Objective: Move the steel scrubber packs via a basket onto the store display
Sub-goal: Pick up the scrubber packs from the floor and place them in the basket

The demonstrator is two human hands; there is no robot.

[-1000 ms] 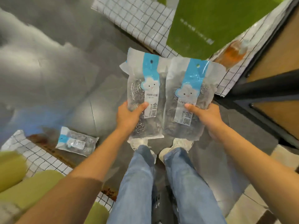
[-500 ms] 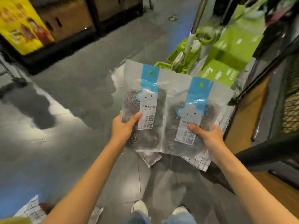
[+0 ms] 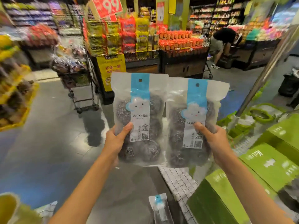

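Note:
Two clear steel scrubber packs with blue header strips and cloud labels are held upright side by side in front of me. My left hand (image 3: 115, 139) grips the left scrubber pack (image 3: 140, 101) at its lower left side, thumb on the label. My right hand (image 3: 213, 139) grips the right scrubber pack (image 3: 194, 101) at its lower right side. Another scrubber pack (image 3: 160, 207) lies low at the bottom, and part of one more (image 3: 47, 209) shows at the bottom left. No basket is recognisable.
A white gridded display surface (image 3: 179, 183) with green boxes (image 3: 267, 164) runs along the right. A wheeled cart (image 3: 77, 73) and a yellow sign stand (image 3: 111, 70) are ahead on the grey floor. A person (image 3: 221, 41) bends at far shelves. Stacked goods fill the left edge.
My view has swung up from the floor and my feet to the store aisle. Both hands kept their packs and raised them with the view.

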